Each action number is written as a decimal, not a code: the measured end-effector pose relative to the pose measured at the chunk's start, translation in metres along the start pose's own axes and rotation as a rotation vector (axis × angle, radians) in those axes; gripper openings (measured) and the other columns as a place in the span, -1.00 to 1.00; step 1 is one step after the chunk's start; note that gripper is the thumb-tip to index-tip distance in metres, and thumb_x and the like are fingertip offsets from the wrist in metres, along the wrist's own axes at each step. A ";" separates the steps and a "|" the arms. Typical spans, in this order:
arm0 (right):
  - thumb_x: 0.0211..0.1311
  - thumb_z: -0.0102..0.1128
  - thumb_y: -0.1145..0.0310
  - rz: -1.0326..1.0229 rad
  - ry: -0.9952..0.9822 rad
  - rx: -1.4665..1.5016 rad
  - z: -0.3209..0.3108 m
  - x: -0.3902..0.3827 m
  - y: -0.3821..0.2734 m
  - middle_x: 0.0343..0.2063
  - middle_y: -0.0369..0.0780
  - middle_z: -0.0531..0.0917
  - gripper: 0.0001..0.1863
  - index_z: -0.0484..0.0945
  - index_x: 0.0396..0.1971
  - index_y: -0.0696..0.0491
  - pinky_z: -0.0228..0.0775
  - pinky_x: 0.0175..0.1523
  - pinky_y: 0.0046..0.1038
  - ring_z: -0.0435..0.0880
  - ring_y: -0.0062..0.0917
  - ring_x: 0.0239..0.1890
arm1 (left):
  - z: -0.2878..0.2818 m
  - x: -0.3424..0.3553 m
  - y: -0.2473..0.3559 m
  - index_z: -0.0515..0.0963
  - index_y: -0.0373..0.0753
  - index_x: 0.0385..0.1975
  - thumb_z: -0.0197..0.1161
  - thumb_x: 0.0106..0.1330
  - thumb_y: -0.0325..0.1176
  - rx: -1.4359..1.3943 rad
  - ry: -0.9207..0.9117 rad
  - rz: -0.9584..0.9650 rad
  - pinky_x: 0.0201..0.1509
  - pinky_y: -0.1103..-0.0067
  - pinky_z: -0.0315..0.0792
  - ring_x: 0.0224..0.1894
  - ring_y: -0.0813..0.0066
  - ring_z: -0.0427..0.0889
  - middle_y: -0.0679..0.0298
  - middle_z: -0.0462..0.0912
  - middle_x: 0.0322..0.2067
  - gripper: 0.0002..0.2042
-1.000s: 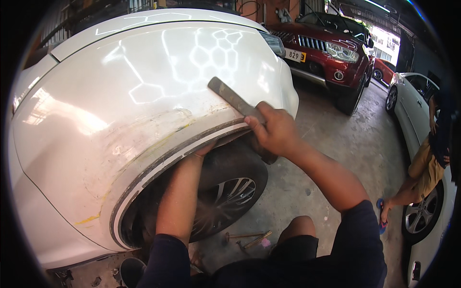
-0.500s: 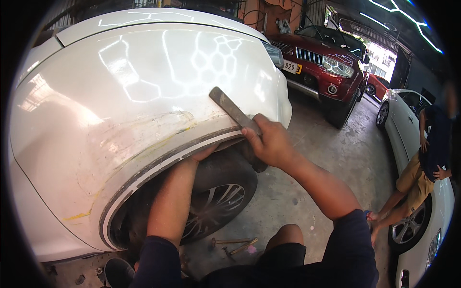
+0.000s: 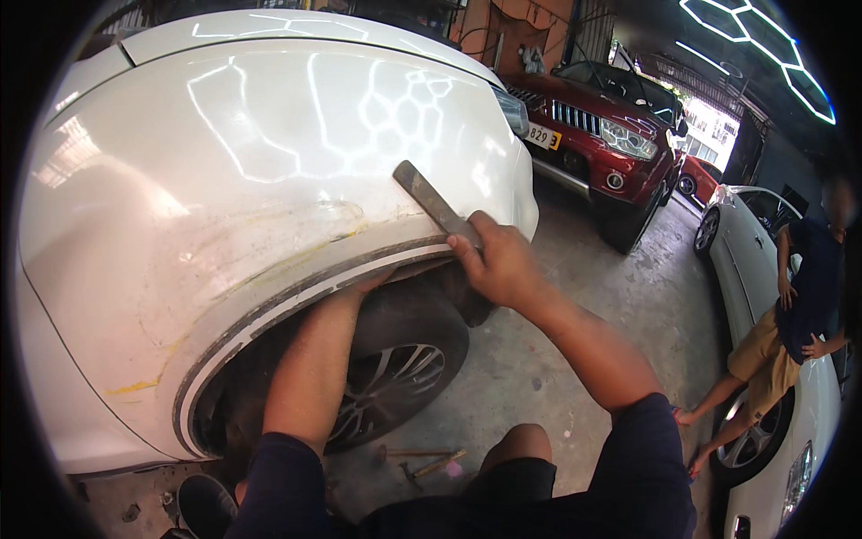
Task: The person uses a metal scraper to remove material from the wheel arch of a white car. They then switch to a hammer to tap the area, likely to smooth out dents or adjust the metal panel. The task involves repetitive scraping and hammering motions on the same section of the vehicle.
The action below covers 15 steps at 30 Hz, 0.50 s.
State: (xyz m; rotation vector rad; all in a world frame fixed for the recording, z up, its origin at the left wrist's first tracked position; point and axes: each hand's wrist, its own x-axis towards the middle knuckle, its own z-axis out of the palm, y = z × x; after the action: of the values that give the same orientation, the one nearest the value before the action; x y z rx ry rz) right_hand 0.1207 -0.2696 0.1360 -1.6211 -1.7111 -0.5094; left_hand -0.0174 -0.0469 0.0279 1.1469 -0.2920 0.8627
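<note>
A scuffed white car fender point(image 3: 260, 198) with scratches and yellow marks fills the left side. My right hand point(image 3: 501, 262) is closed around the lower end of a flat metal bar point(image 3: 431, 198). The bar slants up and to the left, over the fender just above the wheel arch; whether it touches the panel I cannot tell. My left hand point(image 3: 373, 280) reaches up under the arch edge point(image 3: 296, 310), above the tire point(image 3: 413, 323). Its fingers are hidden behind the panel.
Hammer-like tools point(image 3: 426, 460) lie on the concrete floor point(image 3: 575, 359) below the wheel. A dark red car point(image 3: 593, 135) stands ahead. At the right, a person point(image 3: 790, 314) stands beside another white car point(image 3: 750, 234). A dark round container point(image 3: 205, 505) sits at lower left.
The view has shifted slightly, moving the wheel and floor tools a little left in the picture. Both hands and the metal bar keep nearly the same place against the fender.
</note>
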 end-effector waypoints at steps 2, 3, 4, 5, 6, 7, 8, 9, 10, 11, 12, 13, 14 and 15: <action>0.48 0.25 0.09 0.130 0.092 0.125 -0.001 0.001 0.001 -0.50 0.15 0.66 -0.60 0.47 -0.17 0.18 0.48 -0.26 0.06 0.70 0.18 -0.38 | 0.001 -0.001 0.002 0.26 -0.19 0.51 -0.27 0.64 0.20 0.010 0.188 -0.009 0.60 0.14 0.23 0.52 0.09 0.32 0.05 0.32 0.50 -0.32; 0.48 0.25 0.08 0.012 0.097 0.126 -0.001 0.001 0.001 -0.55 0.12 0.65 -0.60 0.48 -0.20 0.18 0.48 -0.27 0.06 0.70 0.16 -0.40 | 0.000 -0.003 0.004 0.26 -0.19 0.52 -0.27 0.64 0.20 -0.429 0.216 -0.051 0.60 0.14 0.22 0.52 0.09 0.31 0.04 0.31 0.50 -0.32; 0.48 0.26 0.07 -0.081 0.183 0.107 -0.001 0.002 0.001 -0.60 0.09 0.63 -0.59 0.49 -0.24 0.18 0.47 -0.28 0.05 0.70 0.15 -0.43 | 0.000 -0.003 0.004 0.25 -0.19 0.52 -0.27 0.64 0.20 -0.884 0.147 -0.076 0.61 0.13 0.21 0.53 0.09 0.30 0.04 0.30 0.51 -0.31; 0.48 0.26 0.06 -0.200 0.189 0.089 -0.002 0.002 0.001 -0.64 0.07 0.62 -0.58 0.50 -0.27 0.17 0.47 -0.29 0.05 0.70 0.13 -0.45 | -0.002 -0.003 0.005 0.25 -0.19 0.52 -0.27 0.64 0.21 -0.937 0.149 -0.093 0.61 0.14 0.21 0.53 0.09 0.30 0.04 0.29 0.52 -0.31; 0.48 0.27 0.06 -0.102 -0.047 0.013 -0.002 0.003 0.000 -0.64 0.08 0.61 -0.59 0.50 -0.27 0.17 0.47 -0.31 0.04 0.69 0.12 -0.47 | -0.004 -0.004 0.005 0.25 -0.20 0.52 -0.27 0.64 0.21 -1.003 0.068 -0.102 0.61 0.14 0.21 0.53 0.09 0.29 0.03 0.29 0.52 -0.31; 0.48 0.27 0.07 -0.045 -0.001 0.024 -0.003 0.003 -0.001 -0.60 0.10 0.63 -0.59 0.50 -0.25 0.17 0.47 -0.28 0.05 0.69 0.13 -0.44 | -0.007 -0.004 0.004 0.25 -0.20 0.52 -0.27 0.63 0.21 -1.038 0.074 -0.112 0.61 0.14 0.21 0.54 0.09 0.29 0.03 0.28 0.52 -0.30; 0.48 0.27 0.07 0.025 -0.028 0.058 -0.004 0.004 -0.001 -0.55 0.13 0.64 -0.60 0.50 -0.23 0.17 0.48 -0.26 0.05 0.70 0.13 -0.41 | -0.010 -0.004 0.003 0.24 -0.18 0.53 -0.26 0.63 0.21 -0.984 0.020 -0.085 0.60 0.17 0.22 0.53 0.10 0.30 0.04 0.29 0.52 -0.31; 0.48 0.26 0.08 0.091 0.025 0.071 -0.004 0.005 -0.002 -0.51 0.15 0.65 -0.60 0.49 -0.20 0.17 0.49 -0.24 0.05 0.70 0.14 -0.38 | -0.014 -0.001 0.000 0.23 -0.17 0.53 -0.24 0.63 0.22 -0.907 0.043 -0.054 0.60 0.20 0.23 0.53 0.11 0.30 0.04 0.30 0.51 -0.31; 0.48 0.26 0.08 0.012 0.199 0.328 -0.004 0.006 -0.002 -0.50 0.14 0.66 -0.61 0.50 -0.21 0.17 0.50 -0.21 0.06 0.71 0.14 -0.35 | -0.017 -0.001 -0.003 0.22 -0.15 0.54 -0.23 0.63 0.22 -0.797 0.097 -0.013 0.59 0.23 0.24 0.53 0.12 0.30 0.04 0.31 0.50 -0.32; 0.48 0.26 0.08 -0.032 0.097 0.204 -0.004 0.006 0.000 -0.52 0.12 0.66 -0.61 0.51 -0.22 0.17 0.51 -0.22 0.05 0.71 0.13 -0.37 | -0.021 0.001 -0.007 0.23 -0.17 0.53 -0.24 0.64 0.19 -0.891 -0.087 -0.014 0.60 0.21 0.24 0.53 0.12 0.30 0.05 0.31 0.50 -0.33; 0.48 0.26 0.08 -0.080 0.080 0.100 -0.003 0.008 0.001 -0.54 0.11 0.66 -0.61 0.52 -0.24 0.17 0.51 -0.24 0.04 0.71 0.12 -0.38 | -0.024 0.009 -0.012 0.24 -0.19 0.52 -0.25 0.65 0.17 -0.948 -0.261 0.003 0.60 0.19 0.23 0.53 0.11 0.31 0.05 0.31 0.50 -0.34; 0.48 0.26 0.08 -0.101 0.004 0.001 -0.003 0.008 0.004 -0.56 0.09 0.65 -0.61 0.52 -0.25 0.17 0.51 -0.25 0.03 0.71 0.11 -0.40 | -0.027 0.013 -0.016 0.25 -0.20 0.52 -0.26 0.66 0.15 -1.036 -0.431 -0.032 0.61 0.16 0.23 0.53 0.11 0.31 0.05 0.31 0.50 -0.35; 0.49 0.26 0.09 -0.059 -0.069 0.072 -0.003 0.009 0.006 -0.58 0.08 0.64 -0.61 0.51 -0.25 0.18 0.49 -0.30 0.03 0.68 0.14 -0.45 | -0.029 0.016 -0.019 0.25 -0.20 0.51 -0.26 0.66 0.16 -0.955 -0.411 0.005 0.61 0.16 0.23 0.52 0.11 0.32 0.05 0.32 0.50 -0.34; 0.49 0.26 0.09 -0.051 0.015 0.090 -0.005 0.008 0.009 -0.58 0.09 0.64 -0.60 0.50 -0.24 0.18 0.49 -0.30 0.03 0.68 0.15 -0.44 | -0.031 0.019 -0.021 0.26 -0.21 0.51 -0.25 0.66 0.17 -0.904 -0.391 -0.003 0.60 0.17 0.23 0.52 0.12 0.33 0.05 0.33 0.49 -0.34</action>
State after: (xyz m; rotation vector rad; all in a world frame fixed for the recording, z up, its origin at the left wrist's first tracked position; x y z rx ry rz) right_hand 0.1311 -0.2663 0.1433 -1.5093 -1.7432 -0.4615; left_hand 0.0035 -0.0139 0.0128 0.4473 -0.8967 0.3985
